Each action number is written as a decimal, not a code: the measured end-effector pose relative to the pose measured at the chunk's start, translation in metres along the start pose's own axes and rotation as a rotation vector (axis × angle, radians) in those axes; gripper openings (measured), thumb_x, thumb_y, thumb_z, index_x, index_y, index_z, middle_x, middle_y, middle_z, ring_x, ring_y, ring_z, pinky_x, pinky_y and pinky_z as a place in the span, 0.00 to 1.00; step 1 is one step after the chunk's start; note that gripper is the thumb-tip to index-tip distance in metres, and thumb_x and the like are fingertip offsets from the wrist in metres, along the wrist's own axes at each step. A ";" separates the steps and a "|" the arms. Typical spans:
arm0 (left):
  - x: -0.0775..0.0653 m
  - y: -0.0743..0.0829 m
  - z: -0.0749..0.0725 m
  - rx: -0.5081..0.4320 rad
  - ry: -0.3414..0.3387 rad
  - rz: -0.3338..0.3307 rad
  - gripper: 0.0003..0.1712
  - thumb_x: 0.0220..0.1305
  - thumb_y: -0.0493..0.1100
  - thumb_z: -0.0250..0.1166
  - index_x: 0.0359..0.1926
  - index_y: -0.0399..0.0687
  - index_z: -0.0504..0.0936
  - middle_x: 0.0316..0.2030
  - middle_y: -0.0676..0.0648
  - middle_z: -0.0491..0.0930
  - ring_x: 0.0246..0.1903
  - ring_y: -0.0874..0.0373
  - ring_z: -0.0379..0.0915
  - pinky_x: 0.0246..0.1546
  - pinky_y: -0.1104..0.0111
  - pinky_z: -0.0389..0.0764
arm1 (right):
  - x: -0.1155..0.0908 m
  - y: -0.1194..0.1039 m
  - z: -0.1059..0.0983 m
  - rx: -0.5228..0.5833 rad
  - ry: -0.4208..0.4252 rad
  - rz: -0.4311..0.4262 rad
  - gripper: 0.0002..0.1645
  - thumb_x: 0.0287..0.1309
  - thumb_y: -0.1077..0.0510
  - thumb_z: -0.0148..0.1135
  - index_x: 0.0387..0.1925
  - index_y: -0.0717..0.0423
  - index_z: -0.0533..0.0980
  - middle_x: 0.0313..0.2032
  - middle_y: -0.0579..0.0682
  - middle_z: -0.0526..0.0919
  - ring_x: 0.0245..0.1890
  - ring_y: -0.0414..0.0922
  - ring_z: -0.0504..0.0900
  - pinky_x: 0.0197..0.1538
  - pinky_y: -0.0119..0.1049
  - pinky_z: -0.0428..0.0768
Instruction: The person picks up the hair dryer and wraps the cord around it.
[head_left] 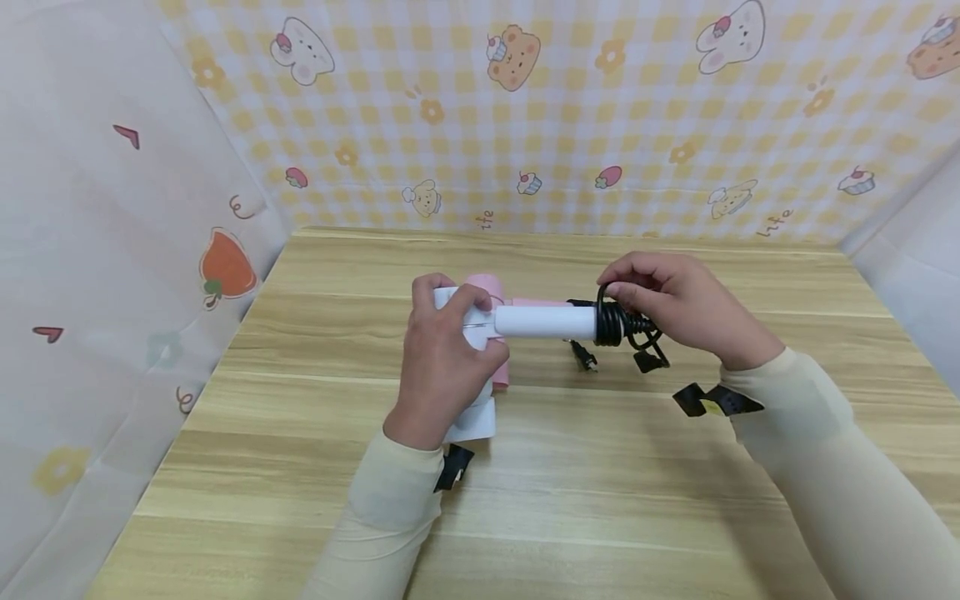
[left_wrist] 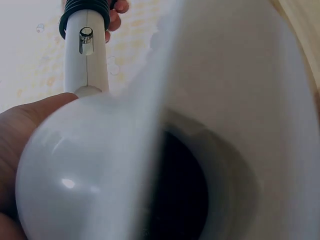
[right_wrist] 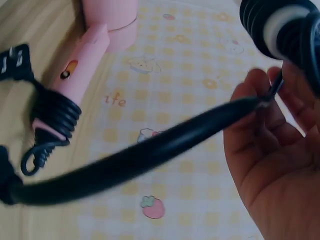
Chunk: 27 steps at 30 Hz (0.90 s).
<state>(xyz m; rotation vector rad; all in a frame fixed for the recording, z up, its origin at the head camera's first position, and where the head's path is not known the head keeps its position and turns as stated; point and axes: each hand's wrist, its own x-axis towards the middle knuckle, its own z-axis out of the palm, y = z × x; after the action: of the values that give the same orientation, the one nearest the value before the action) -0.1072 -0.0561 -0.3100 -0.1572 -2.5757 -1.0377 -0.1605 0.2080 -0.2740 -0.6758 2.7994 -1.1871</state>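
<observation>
My left hand (head_left: 442, 358) grips the head of a white hair dryer (head_left: 543, 322), its thumb and fingers spread around the body near the hinge. The handle points right, with a small switch (left_wrist: 86, 39) on it. A black cord (head_left: 609, 325) is wound in several turns around the handle's end. There my right hand (head_left: 675, 300) pinches a strand of this cord between thumb and fingers. A black plug (head_left: 649, 361) hangs just below that hand. In the right wrist view a thick black cord piece (right_wrist: 145, 155) crosses close to the camera.
A pink hair dryer (right_wrist: 87, 55) lies on the wooden table (head_left: 300, 467) behind the white one, partly hidden in the head view. Its black cord (right_wrist: 55, 112) is coiled round its handle, with a plug (head_left: 581, 356) loose. A patterned cloth (head_left: 555, 117) stands behind the table.
</observation>
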 end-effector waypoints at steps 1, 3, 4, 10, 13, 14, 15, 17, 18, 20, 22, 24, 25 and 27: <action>0.000 0.000 -0.001 -0.008 0.003 0.006 0.20 0.38 0.40 0.68 0.37 0.58 0.77 0.50 0.47 0.58 0.36 0.49 0.67 0.30 0.63 0.73 | 0.000 0.001 0.000 0.017 -0.010 0.010 0.08 0.61 0.52 0.55 0.40 0.44 0.79 0.32 0.46 0.80 0.26 0.43 0.73 0.28 0.32 0.73; 0.000 0.001 -0.002 -0.026 0.008 0.013 0.20 0.37 0.39 0.68 0.36 0.57 0.76 0.50 0.47 0.58 0.36 0.50 0.67 0.29 0.64 0.74 | 0.001 0.004 -0.001 0.067 -0.034 0.018 0.09 0.61 0.52 0.56 0.41 0.44 0.79 0.35 0.46 0.81 0.28 0.43 0.75 0.29 0.32 0.74; 0.000 0.001 -0.003 -0.030 0.009 0.014 0.19 0.37 0.39 0.68 0.36 0.57 0.76 0.50 0.47 0.58 0.36 0.50 0.68 0.29 0.64 0.74 | 0.001 0.006 -0.001 0.095 -0.044 0.019 0.10 0.61 0.52 0.56 0.41 0.44 0.80 0.38 0.45 0.81 0.30 0.43 0.76 0.30 0.32 0.75; -0.002 0.005 -0.006 -0.076 -0.009 -0.010 0.19 0.38 0.40 0.68 0.36 0.58 0.75 0.51 0.48 0.57 0.34 0.50 0.69 0.27 0.65 0.74 | 0.002 0.018 0.005 0.289 -0.145 -0.083 0.13 0.62 0.58 0.54 0.46 0.53 0.80 0.45 0.51 0.81 0.44 0.45 0.79 0.39 0.34 0.78; -0.002 0.006 -0.006 -0.106 -0.002 -0.010 0.19 0.38 0.40 0.68 0.36 0.58 0.75 0.51 0.48 0.56 0.35 0.50 0.69 0.27 0.65 0.74 | -0.001 0.021 0.012 0.309 -0.151 -0.117 0.14 0.60 0.60 0.56 0.48 0.55 0.78 0.46 0.50 0.81 0.45 0.46 0.79 0.40 0.35 0.78; -0.002 0.006 -0.007 -0.114 0.003 -0.010 0.19 0.38 0.40 0.68 0.36 0.57 0.75 0.51 0.48 0.56 0.35 0.50 0.69 0.27 0.65 0.74 | -0.003 0.022 0.014 0.313 -0.144 -0.115 0.15 0.60 0.62 0.56 0.48 0.56 0.78 0.45 0.50 0.82 0.42 0.46 0.79 0.39 0.36 0.79; -0.002 0.006 -0.007 -0.123 0.010 -0.009 0.19 0.38 0.39 0.68 0.36 0.57 0.75 0.51 0.48 0.57 0.35 0.50 0.69 0.28 0.65 0.74 | -0.005 0.022 0.017 0.304 -0.136 -0.107 0.13 0.60 0.62 0.56 0.46 0.56 0.79 0.41 0.51 0.83 0.39 0.45 0.80 0.38 0.36 0.78; -0.002 0.006 -0.007 -0.137 0.019 -0.012 0.19 0.38 0.39 0.68 0.36 0.56 0.75 0.51 0.48 0.57 0.35 0.51 0.70 0.28 0.65 0.74 | -0.008 0.021 0.021 0.266 -0.123 -0.092 0.09 0.60 0.62 0.55 0.40 0.56 0.80 0.32 0.52 0.83 0.31 0.45 0.80 0.34 0.36 0.77; -0.002 0.006 -0.007 -0.141 0.022 -0.015 0.19 0.38 0.39 0.68 0.36 0.56 0.75 0.51 0.48 0.57 0.35 0.51 0.70 0.28 0.65 0.74 | -0.010 0.021 0.023 0.258 -0.123 -0.074 0.09 0.61 0.61 0.55 0.38 0.56 0.80 0.28 0.52 0.82 0.28 0.45 0.79 0.32 0.36 0.77; -0.002 0.006 -0.007 -0.148 0.026 -0.023 0.18 0.39 0.39 0.68 0.36 0.56 0.75 0.51 0.48 0.57 0.34 0.51 0.70 0.28 0.65 0.74 | -0.013 0.019 0.026 0.235 -0.126 -0.035 0.11 0.64 0.57 0.52 0.33 0.54 0.80 0.22 0.52 0.80 0.22 0.46 0.76 0.31 0.37 0.75; -0.002 0.006 -0.007 -0.154 0.030 -0.028 0.18 0.40 0.39 0.68 0.36 0.55 0.75 0.52 0.47 0.57 0.35 0.51 0.70 0.29 0.64 0.74 | -0.016 0.016 0.028 0.212 -0.137 -0.002 0.12 0.64 0.53 0.51 0.31 0.51 0.79 0.21 0.50 0.79 0.22 0.46 0.75 0.31 0.35 0.74; -0.002 0.005 -0.007 -0.155 0.038 -0.036 0.18 0.40 0.39 0.68 0.36 0.55 0.75 0.51 0.47 0.57 0.36 0.51 0.69 0.30 0.64 0.74 | -0.018 0.015 0.030 0.239 -0.158 0.014 0.11 0.64 0.52 0.50 0.36 0.50 0.78 0.25 0.50 0.80 0.23 0.47 0.75 0.31 0.36 0.73; -0.001 0.004 -0.006 -0.156 0.042 -0.042 0.18 0.40 0.39 0.68 0.36 0.55 0.75 0.51 0.47 0.57 0.36 0.51 0.69 0.30 0.63 0.74 | -0.019 0.015 0.031 0.254 -0.170 0.015 0.10 0.65 0.53 0.50 0.36 0.50 0.77 0.27 0.51 0.80 0.23 0.48 0.75 0.30 0.36 0.73; -0.001 0.003 -0.005 -0.163 0.045 -0.056 0.19 0.40 0.39 0.69 0.36 0.56 0.74 0.51 0.47 0.57 0.36 0.51 0.69 0.31 0.63 0.74 | -0.021 0.015 0.031 0.302 -0.194 0.010 0.08 0.65 0.55 0.50 0.38 0.52 0.75 0.30 0.54 0.80 0.22 0.49 0.75 0.29 0.37 0.74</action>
<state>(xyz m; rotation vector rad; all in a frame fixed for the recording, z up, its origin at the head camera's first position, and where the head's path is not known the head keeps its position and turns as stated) -0.1044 -0.0574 -0.3049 -0.1023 -2.4680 -1.2571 -0.1408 0.2043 -0.3092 -0.7058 2.3965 -1.4170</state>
